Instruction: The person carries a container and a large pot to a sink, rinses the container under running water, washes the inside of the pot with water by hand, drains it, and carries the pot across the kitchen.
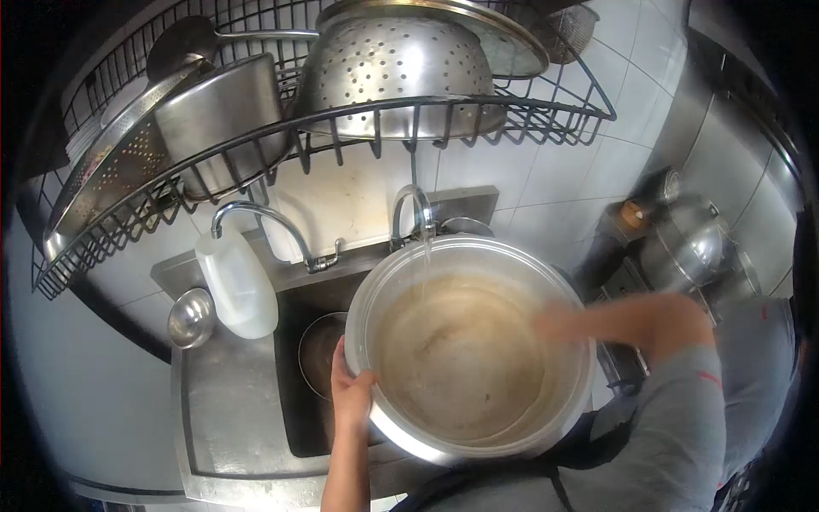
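Observation:
A large, wide metal pot (467,444) is tilted over the sink, its brown-stained inside facing me. A thin stream of water (426,264) falls into it from the right-hand faucet (413,200). My left hand (351,388) grips the pot's left rim, thumb over the edge and fingers around the outer wall. Over the right part of the pot's mouth is my right hand (559,324), smeared by motion. Its fingers cannot be made out, nor whether they hold anything.
A black wire rack (367,107) above holds a colander (401,68), a saucepan (223,119) and a ladle (183,47). Left of the sink basin (299,427) stand a white plastic jug (239,286) and a metal bowl (191,318). Metal pots (687,243) sit at right.

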